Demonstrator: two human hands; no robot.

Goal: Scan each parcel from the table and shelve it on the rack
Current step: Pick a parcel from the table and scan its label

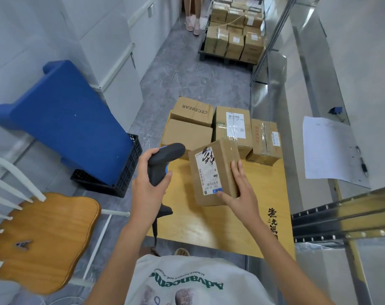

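On the yellow worktop (220,225) four boxes (232,126) are left, while one parcel (213,172) is gripped by the right hand (242,194) and a scanner (163,161) is gripped by the left hand (147,183).

Brown parcel (215,172), black scanner (163,164)

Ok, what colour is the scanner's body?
Dark grey or black, with blue accents; the scanner shows in the head view, gripped in the left hand.
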